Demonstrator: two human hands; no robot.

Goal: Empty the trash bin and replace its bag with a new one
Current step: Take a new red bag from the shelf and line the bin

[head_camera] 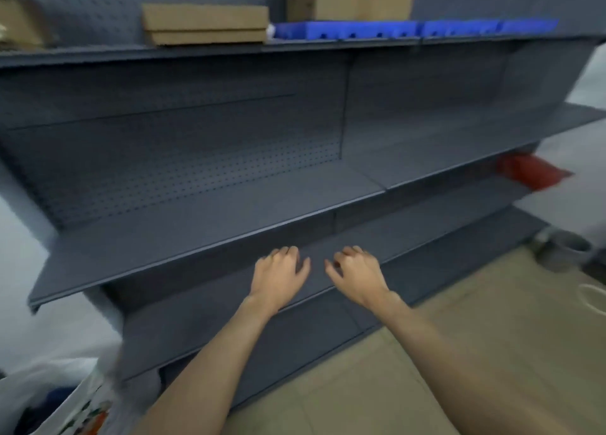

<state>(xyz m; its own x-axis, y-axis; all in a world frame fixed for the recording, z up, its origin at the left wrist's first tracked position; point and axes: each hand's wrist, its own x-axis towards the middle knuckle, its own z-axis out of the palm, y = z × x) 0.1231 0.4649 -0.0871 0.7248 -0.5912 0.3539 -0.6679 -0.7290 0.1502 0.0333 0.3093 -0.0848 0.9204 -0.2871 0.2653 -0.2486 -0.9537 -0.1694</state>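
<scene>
My left hand point(280, 272) and my right hand point(355, 270) are held out side by side in front of a dark grey metal shelf unit point(210, 218). Both hold nothing, with fingers loosely curled and slightly apart. A small grey round bin point(562, 249) stands on the floor at the far right, beside the base of the shelves. A white plastic bag point(65, 398) with coloured print and dark contents lies at the bottom left. The whole frame is blurred by motion.
Cardboard boxes point(205, 23) and blue plastic trays point(406, 29) sit on the top shelf. A red object point(528, 170) pokes out at the right end of a lower shelf. Beige floor point(410, 379) lies below my arms. A white loop point(593, 298) lies on the floor at right.
</scene>
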